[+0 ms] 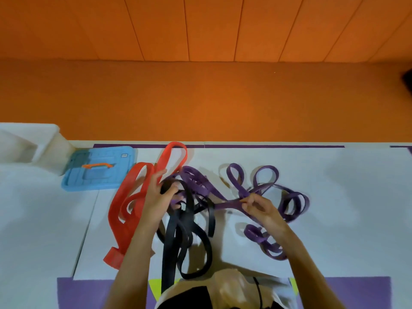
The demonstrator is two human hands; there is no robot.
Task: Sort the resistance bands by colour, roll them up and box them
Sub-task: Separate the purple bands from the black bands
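Observation:
Tangled resistance bands lie on the white table (pixel 334 186). Red bands (pixel 124 204) loop at the left, black bands (pixel 187 230) trail down the middle toward me, and purple bands (pixel 292 197) spread to the right. My left hand (pixel 156 197) grips a bunch of black band where black, red and purple cross. My right hand (pixel 260 208) pinches a purple band that is stretched level toward the left hand. A blue box lid with an orange handle (pixel 98 168) lies flat at the back left.
A white open container (pixel 29 146) stands at the far left corner behind the blue lid. An orange floor and wall lie beyond the table's far edge. Purple tape marks the table's far and near borders.

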